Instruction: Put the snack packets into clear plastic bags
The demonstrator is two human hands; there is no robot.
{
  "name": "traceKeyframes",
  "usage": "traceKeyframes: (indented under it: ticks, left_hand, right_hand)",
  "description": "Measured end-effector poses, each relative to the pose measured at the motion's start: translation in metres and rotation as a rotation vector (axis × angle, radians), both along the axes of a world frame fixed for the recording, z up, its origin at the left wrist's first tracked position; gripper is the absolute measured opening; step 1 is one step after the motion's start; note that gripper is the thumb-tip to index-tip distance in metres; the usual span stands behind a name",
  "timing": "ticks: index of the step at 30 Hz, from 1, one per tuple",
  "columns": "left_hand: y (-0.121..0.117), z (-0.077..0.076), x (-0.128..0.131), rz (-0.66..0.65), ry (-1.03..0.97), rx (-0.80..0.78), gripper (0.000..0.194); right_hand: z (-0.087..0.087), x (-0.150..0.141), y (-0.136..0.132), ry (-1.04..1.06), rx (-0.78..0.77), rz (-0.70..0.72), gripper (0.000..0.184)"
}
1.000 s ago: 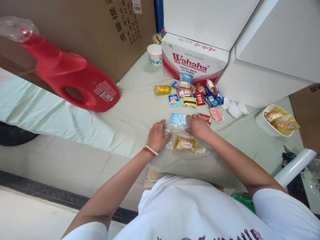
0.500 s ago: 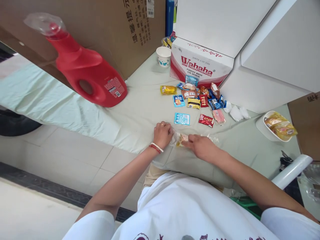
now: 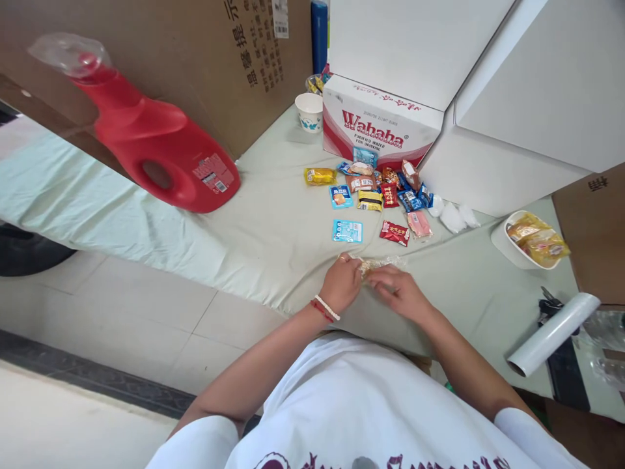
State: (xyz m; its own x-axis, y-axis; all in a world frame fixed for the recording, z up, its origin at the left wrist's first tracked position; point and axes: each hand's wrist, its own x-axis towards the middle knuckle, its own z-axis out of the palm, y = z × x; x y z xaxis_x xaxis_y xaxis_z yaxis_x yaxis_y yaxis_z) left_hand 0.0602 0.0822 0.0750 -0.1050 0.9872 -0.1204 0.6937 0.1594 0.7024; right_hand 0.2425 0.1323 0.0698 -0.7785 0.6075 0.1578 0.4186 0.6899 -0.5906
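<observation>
A small yellowish snack packet (image 3: pixel 364 269) lies at the table's near edge, partly wrapped in clear plastic film (image 3: pixel 392 262) that spreads out to its right. My left hand (image 3: pixel 342 284) is closed at the packet's left end, its fingers pressed on the film and covering much of the packet. From the right, my right hand (image 3: pixel 398 292) reaches in with bent fingers, their tips gripping the packet's near right side. Just beyond my hands lie a light blue packet (image 3: pixel 347 230) and a red packet (image 3: pixel 394 233).
Several colourful snack packets (image 3: pixel 370 200) lie before a Wahaha carton (image 3: pixel 381 127), with white film bundles (image 3: pixel 452 217) beside them. A red jug (image 3: pixel 166 153) and a paper cup (image 3: pixel 309 113) stand behind. At right are a white tub (image 3: pixel 512 246) and a film roll (image 3: pixel 554 333).
My left hand has moved right, bringing the film over the packet. My right hand has shifted slightly and bent its fingers. The whole view has turned a little.
</observation>
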Motion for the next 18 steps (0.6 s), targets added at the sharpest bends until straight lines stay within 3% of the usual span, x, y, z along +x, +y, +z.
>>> traceKeyframes:
  ticks: [3, 5, 9, 12, 15, 18]
  left_hand:
    - [-0.004, -0.001, 0.006, -0.060, 0.252, -0.015, 0.033]
    - [-0.008, 0.001, 0.004, -0.044, 0.334, -0.008, 0.031]
    - [-0.008, 0.001, 0.002, 0.065, 0.336, 0.019, 0.021]
    - [-0.002, -0.004, 0.001, 0.135, 0.221, 0.018, 0.036]
    - [0.000, -0.008, -0.008, 0.202, -0.012, 0.039, 0.051]
    - [-0.008, -0.006, -0.019, 0.275, -0.416, -0.006, 0.054]
  right_hand:
    - [-0.007, 0.021, 0.011, -0.077, 0.120, -0.455, 0.033]
    - [-0.009, 0.030, 0.016, -0.201, 0.124, -0.546, 0.031]
    - [0.007, 0.021, 0.019, -0.181, -0.042, -0.508, 0.017]
    - [0.022, -0.011, 0.015, -0.109, -0.102, -0.353, 0.023]
    - [0.026, -0.044, 0.010, -0.156, -0.101, -0.155, 0.035]
    - [0.021, -0.054, 0.007, -0.138, -0.061, -0.004, 0.031]
